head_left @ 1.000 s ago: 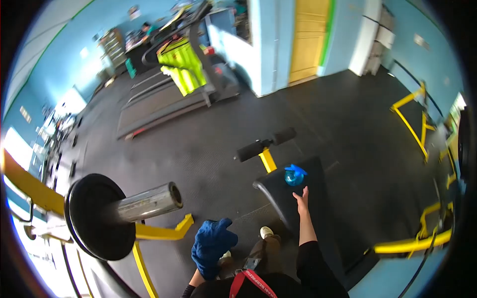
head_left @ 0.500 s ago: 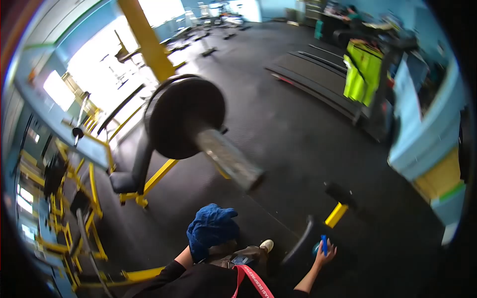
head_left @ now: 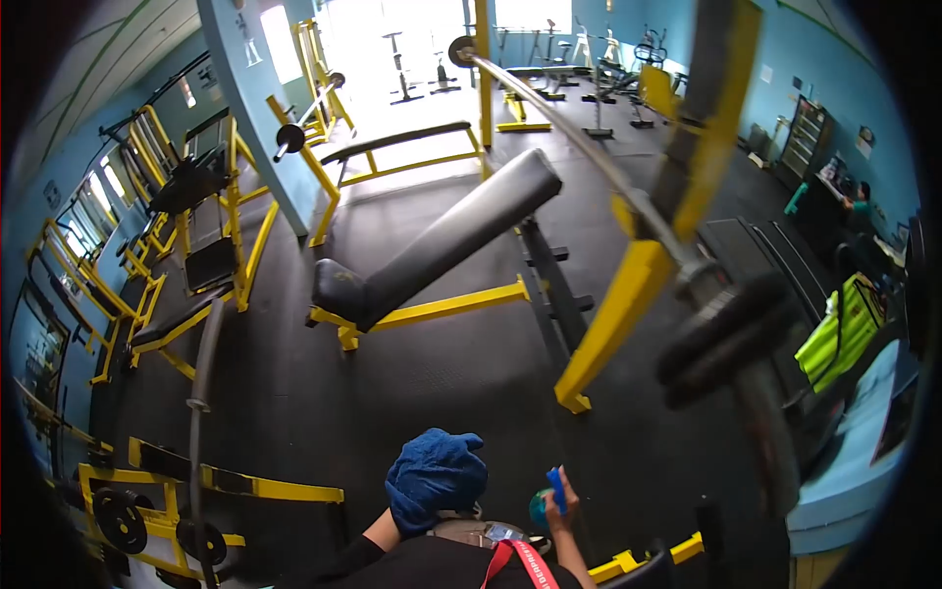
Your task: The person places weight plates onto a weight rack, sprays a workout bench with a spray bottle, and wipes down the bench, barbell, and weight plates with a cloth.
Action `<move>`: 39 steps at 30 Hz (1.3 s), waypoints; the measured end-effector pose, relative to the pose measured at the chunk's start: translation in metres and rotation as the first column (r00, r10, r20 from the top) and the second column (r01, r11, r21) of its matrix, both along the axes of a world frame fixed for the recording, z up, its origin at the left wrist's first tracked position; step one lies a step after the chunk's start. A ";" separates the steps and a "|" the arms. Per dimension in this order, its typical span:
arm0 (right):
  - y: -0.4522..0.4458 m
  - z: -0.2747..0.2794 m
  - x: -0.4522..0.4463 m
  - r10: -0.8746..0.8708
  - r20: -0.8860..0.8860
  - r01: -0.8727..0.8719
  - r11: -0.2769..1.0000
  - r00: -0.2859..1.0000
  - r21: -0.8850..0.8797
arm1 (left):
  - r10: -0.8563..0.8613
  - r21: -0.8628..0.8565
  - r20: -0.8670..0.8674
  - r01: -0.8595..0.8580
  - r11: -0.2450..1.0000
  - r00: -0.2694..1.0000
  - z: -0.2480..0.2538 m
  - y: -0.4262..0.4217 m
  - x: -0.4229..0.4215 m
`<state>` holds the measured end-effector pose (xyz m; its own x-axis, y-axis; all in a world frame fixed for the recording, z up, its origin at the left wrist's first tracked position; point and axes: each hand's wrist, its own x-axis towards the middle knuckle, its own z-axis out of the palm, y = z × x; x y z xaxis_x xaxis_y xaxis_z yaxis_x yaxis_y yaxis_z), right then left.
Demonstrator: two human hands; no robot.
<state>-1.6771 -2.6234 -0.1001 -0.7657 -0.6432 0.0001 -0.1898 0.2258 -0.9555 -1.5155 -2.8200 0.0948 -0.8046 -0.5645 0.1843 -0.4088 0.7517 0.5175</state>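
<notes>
A blue cloth [head_left: 437, 479] covers my left hand at the bottom centre; the fingers are hidden under it. To its right, my right hand [head_left: 565, 503] is closed around the blue top of a bottle [head_left: 542, 507], whose round teal body shows beside the fingers. A red lanyard [head_left: 518, 562] hangs over my dark clothing. Just right of my right hand is a yellow frame part [head_left: 628, 563] with dark padding.
A black inclined bench [head_left: 451, 240] stands ahead. A barbell [head_left: 599, 157] with dark plates [head_left: 726, 339] crosses the right side on a yellow upright [head_left: 628, 304]. Yellow machines line the left. A treadmill with a yellow-green vest [head_left: 842, 334] and a person [head_left: 860, 202] are far right.
The view has swung left, bringing the inclined bench into sight. My right hand, open beside the bottle on the dark pad earlier, now holds it. The blue cloth stays on my left hand.
</notes>
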 end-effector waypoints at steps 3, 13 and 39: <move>-0.113 -0.011 0.003 -0.008 0.066 0.022 0.977 0.998 -0.211 | 0.143 -0.074 -0.039 -0.146 0.987 0.989 -0.013 -0.073 0.049; -0.412 0.117 -0.057 0.021 0.359 0.138 0.902 0.933 -0.410 | 0.391 -0.142 -0.129 -0.407 0.902 0.911 -0.023 -0.235 0.093; -0.773 0.015 -0.201 -0.142 0.144 0.140 0.990 0.979 0.025 | 0.581 -0.135 0.022 -0.573 0.808 0.814 -0.029 -0.648 -0.028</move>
<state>-1.8782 -3.3964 -0.0856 -0.8400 -0.5277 -0.1261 -0.0146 0.2542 -0.9670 -1.5430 -3.4679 0.0661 -0.3489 -0.9056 0.2413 -0.8132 0.4205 0.4023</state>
